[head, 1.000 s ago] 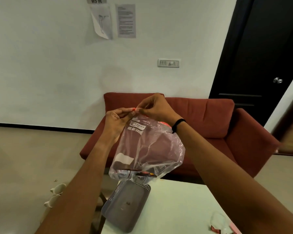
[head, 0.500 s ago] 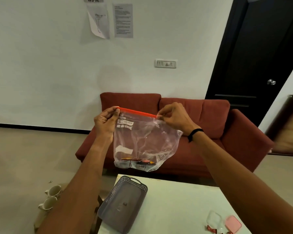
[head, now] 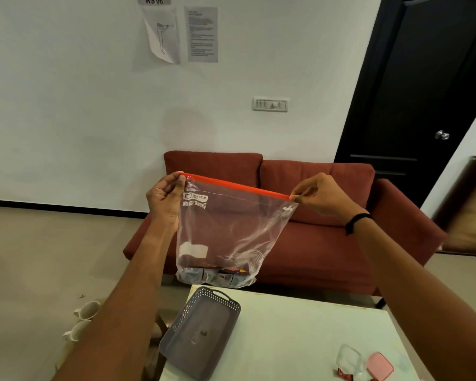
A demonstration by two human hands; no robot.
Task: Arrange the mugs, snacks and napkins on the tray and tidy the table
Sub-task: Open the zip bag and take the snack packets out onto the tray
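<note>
I hold a clear zip bag (head: 231, 235) with an orange seal strip up in front of me. My left hand (head: 164, 196) pinches the strip's left end and my right hand (head: 316, 195) pinches its right end, so the strip is stretched straight. Several small snack packets (head: 217, 276) lie in the bag's bottom. Below it a grey perforated tray (head: 201, 334) sits on the left part of the white table (head: 300, 339). Two white mugs (head: 84, 320) lie on a low surface left of the table.
A clear small container with a pink lid (head: 379, 371) beside it and a red packet (head: 344, 375) rest at the table's near right. A red sofa (head: 313, 243) stands behind the table, a black door (head: 423, 92) at the right.
My hands have moved apart along the orange strip, from pinched together at the bag's top to its two ends. The bag now hangs flat and wider. The view has tilted down a little.
</note>
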